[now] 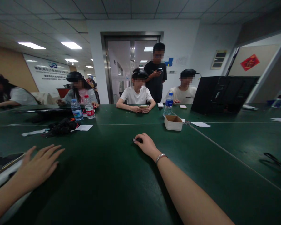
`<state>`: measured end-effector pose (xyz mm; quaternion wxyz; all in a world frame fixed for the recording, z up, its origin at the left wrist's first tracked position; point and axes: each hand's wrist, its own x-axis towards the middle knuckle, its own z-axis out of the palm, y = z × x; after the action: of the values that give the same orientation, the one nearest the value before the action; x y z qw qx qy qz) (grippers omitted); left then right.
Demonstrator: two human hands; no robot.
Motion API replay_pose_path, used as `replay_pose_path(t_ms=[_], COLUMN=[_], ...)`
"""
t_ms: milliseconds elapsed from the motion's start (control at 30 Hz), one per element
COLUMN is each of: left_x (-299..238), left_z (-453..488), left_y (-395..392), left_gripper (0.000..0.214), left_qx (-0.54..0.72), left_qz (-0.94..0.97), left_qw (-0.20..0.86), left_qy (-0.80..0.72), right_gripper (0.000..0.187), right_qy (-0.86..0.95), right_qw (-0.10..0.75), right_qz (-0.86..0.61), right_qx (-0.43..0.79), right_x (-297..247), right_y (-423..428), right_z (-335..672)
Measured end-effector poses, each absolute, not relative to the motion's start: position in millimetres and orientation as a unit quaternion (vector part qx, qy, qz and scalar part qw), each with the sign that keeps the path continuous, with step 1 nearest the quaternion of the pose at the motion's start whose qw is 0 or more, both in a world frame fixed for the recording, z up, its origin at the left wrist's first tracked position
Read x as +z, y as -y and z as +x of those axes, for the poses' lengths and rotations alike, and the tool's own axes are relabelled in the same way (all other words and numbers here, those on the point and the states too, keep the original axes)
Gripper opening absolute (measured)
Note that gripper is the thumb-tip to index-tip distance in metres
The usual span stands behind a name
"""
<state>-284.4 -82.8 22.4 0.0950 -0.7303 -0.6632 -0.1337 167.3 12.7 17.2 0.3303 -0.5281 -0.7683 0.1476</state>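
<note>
My right hand (pixel 147 144) rests on the green tabletop (pixel 107 175), its fingers closed on a small black object with a shiny, metal-like tip (pixel 137 140). Most of that object is covered by the fingers, so I cannot tell its kind. A silver bracelet (pixel 161 158) circles the right wrist. At the left, my left hand (pixel 38 167) has its fingers spread and holds nothing. It is beside and partly in front of a flat, light-coloured item with a dark top (pixel 4 170); whether they touch I cannot tell.
A small open box (pixel 173 123) and a water bottle (pixel 168 104) stand beyond my right hand. Bundled black straps or cables (pixel 62 126) lie near two bottles at left. A black monitor (pixel 222 95) stands far right. Several people sit across the table; one person (pixel 157 73) stands.
</note>
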Motion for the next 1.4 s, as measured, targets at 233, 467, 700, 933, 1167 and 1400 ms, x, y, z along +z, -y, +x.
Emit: replay_pose_path(t_ms=[233,467,700,933,1167,1400], left_x=[44.1,25.1,6.9,1.4,-3.2,1.2], left_z=[-94.2,22.9,14.9,10.3,10.0,10.4], left_y=[17.0,-20.5,-26.3,-34.7,-39.8,-37.8], left_gripper=[0.054,0.040,0.024,0.023,0.018,0.015], left_qx=[-0.219,-0.353,-0.402,-0.426,-0.460,-0.480], left_qz=[-0.784,-0.702,-0.706,-0.686,-0.658,-0.639], left_qw=[-0.082,-0.355,-0.299,-0.338,-0.383,-0.407], left_qy=[0.575,0.506,0.501,0.483,0.457,0.443], right_gripper=[0.013,0.016,0.015,0.031,0.026,0.024], right_qy=[0.758,0.753,0.759,0.757,0.747,0.756], right_qw=[0.360,0.385,0.381,0.390,0.426,0.421], right_qz=[-0.525,-0.517,-0.509,-0.510,-0.498,-0.487], right_qx=[0.144,0.128,0.137,0.122,0.112,0.119], right_x=[15.5,11.5,12.8,11.7,8.8,10.7], right_y=[-13.1,-17.1,-15.9,-18.7,-19.6,-18.2], right_z=[167.3,168.8,165.6,166.3,166.5,167.2])
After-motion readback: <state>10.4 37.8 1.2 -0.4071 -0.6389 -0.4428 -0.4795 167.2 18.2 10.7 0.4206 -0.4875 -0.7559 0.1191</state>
